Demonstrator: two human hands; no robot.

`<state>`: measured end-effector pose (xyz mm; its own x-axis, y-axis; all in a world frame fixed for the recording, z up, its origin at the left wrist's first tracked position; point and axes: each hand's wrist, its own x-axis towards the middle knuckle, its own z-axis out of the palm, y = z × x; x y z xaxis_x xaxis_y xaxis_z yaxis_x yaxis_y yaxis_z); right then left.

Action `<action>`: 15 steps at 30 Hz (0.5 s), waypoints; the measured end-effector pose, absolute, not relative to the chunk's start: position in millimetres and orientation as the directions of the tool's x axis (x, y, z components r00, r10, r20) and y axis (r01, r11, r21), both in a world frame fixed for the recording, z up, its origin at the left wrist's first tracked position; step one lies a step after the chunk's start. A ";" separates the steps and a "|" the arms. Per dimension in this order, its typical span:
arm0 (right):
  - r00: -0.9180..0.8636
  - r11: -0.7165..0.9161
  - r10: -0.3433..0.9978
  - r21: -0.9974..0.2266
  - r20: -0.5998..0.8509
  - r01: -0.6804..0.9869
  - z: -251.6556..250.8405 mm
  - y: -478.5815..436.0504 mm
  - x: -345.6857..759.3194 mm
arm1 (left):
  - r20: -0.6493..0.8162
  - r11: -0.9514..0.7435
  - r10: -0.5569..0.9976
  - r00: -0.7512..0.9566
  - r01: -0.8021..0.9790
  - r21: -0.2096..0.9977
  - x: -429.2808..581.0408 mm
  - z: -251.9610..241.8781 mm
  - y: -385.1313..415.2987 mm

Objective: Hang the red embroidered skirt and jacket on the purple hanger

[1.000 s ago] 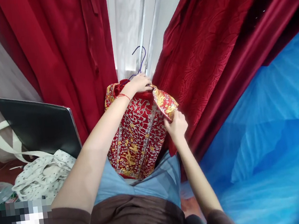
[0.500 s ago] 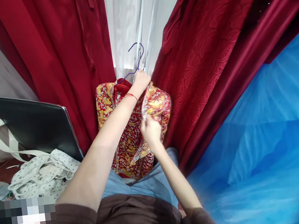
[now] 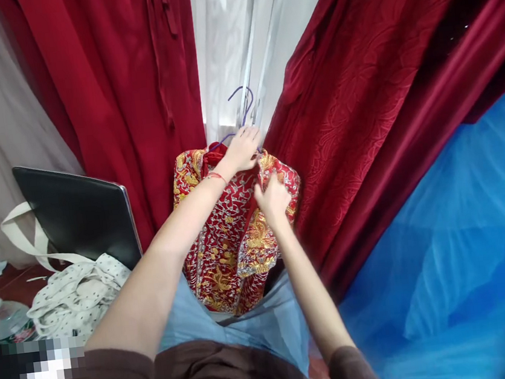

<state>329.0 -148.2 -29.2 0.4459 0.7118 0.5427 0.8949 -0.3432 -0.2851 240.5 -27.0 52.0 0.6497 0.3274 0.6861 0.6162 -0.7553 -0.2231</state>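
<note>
A red jacket with gold and silver embroidery (image 3: 228,241) hangs in front of me on a purple wire hanger (image 3: 242,102). My left hand (image 3: 242,148) grips the top of the garment at the hanger's neck, fingers closed. My right hand (image 3: 272,198) pinches the jacket's front edge near the collar, just below and right of the left hand. The garment's lower hem rests against my blue-clad lap.
Dark red curtains (image 3: 362,110) and a white sheer curtain (image 3: 227,46) hang behind. A black laptop (image 3: 79,212) leans at left above a white dotted cloth bag (image 3: 73,295). A plastic bottle (image 3: 0,315) lies far left. Blue fabric (image 3: 460,251) fills the right.
My right hand moved from the jacket's turned-out right flap inward to the front near the collar, and the flap now lies closed over the front. The left hand stayed at the hanger.
</note>
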 end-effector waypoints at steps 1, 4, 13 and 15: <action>0.434 -0.333 0.689 -0.278 0.580 0.901 -12.5 -141.0 332.5 | 0.717 -0.756 0.317 0.621 0.622 -0.205 223.6 51.4 -26.0; 0.328 -0.269 0.688 -0.193 0.647 0.944 27.3 -122.0 344.8 | 0.784 -0.621 0.473 0.403 0.784 -0.028 162.3 50.4 -16.9; 0.382 -0.058 0.783 -0.554 0.491 0.830 70.6 -93.5 397.0 | 0.589 -0.315 0.790 0.169 0.937 0.152 111.1 67.0 10.0; 0.417 -0.049 0.760 -0.595 0.499 0.802 70.9 -93.0 400.0 | 0.541 -0.259 0.839 0.061 0.919 0.297 118.4 71.0 11.6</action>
<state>400.0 -93.0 70.9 0.4167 0.7596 0.4994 0.8022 -0.0488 -0.5950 118.4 11.6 71.0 0.0611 0.8390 0.5406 0.9191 -0.2586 0.2974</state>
